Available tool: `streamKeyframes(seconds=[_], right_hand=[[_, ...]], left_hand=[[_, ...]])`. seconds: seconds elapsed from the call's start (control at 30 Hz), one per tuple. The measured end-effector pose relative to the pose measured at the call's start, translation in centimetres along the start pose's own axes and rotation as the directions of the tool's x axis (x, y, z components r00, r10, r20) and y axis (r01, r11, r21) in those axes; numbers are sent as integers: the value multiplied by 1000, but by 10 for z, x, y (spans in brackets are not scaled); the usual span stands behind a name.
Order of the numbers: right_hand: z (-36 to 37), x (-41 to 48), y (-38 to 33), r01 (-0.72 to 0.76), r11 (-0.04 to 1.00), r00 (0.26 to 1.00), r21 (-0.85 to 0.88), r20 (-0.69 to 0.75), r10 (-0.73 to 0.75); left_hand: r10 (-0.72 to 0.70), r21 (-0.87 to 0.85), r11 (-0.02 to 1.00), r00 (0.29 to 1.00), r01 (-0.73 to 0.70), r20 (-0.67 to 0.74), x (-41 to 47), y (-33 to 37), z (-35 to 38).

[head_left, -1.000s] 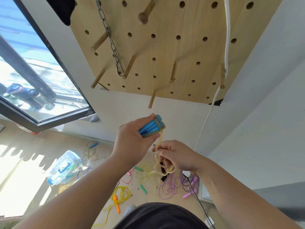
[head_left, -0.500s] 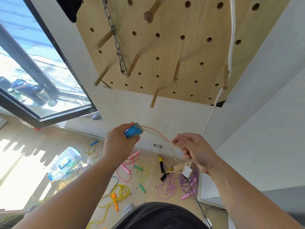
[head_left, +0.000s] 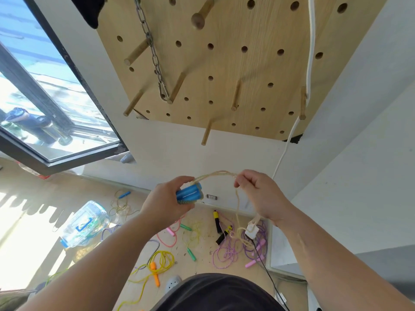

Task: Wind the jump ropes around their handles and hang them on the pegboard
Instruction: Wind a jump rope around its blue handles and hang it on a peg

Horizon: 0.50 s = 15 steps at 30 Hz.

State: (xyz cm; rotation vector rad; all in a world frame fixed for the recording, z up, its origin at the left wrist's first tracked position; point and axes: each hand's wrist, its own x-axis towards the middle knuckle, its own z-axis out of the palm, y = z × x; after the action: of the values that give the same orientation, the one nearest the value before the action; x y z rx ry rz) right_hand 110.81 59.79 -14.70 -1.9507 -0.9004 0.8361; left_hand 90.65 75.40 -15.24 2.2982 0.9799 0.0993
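Observation:
My left hand (head_left: 165, 204) grips two blue jump-rope handles (head_left: 189, 194) held together, with a few turns of pale yellow rope round them. The rope (head_left: 215, 175) arches from the handles to my right hand (head_left: 258, 194), which pinches it at about the same height. From there the loose rest hangs down in a tangle toward the floor. The wooden pegboard (head_left: 224, 63) is on the wall above, with several wooden pegs sticking out; one peg (head_left: 206, 133) is just above my hands.
A metal chain (head_left: 155, 57) and a white cord (head_left: 311, 52) hang on the pegboard. On the floor below lie other ropes: yellow with orange handles (head_left: 157, 263), pink (head_left: 170, 234), purple (head_left: 242, 250), black-handled (head_left: 219, 223). A clear plastic jar (head_left: 84, 224) lies left, an open window (head_left: 45, 97) beyond.
My right hand has come up from below the handles and swung right, drawing the rope out level with the handles. My left hand has dropped a little and keeps hold of the handles.

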Motion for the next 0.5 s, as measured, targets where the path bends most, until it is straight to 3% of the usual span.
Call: streamKeyframes(seconds=[0.1,0.2,0.27,0.33,0.43,0.5], right_hand=[[0,2,-13,24,995,999,96,-50,-19],[-5,15,-8,-50,998,977,-39,-208,41],[-11,18,-4,-149,966,973,-212,-208,104],[-14,15,-3,-121,961,993,-248,-23,119],[-3,2,-19,-1,992,937,127,347,-43],[7,-5,-27,-48,941,894,335,434,-109]], left_hand=[[9,46,999,989,-16,145,-1,-4,0],[52,10,998,981,-55,189,-2,0,-4],[104,-17,995,972,-103,211,-4,9,-10],[169,-23,985,955,-168,244,-5,20,-18],[244,-44,969,926,-242,287,-3,37,-29],[283,-114,959,919,-261,275,-1,44,-33]])
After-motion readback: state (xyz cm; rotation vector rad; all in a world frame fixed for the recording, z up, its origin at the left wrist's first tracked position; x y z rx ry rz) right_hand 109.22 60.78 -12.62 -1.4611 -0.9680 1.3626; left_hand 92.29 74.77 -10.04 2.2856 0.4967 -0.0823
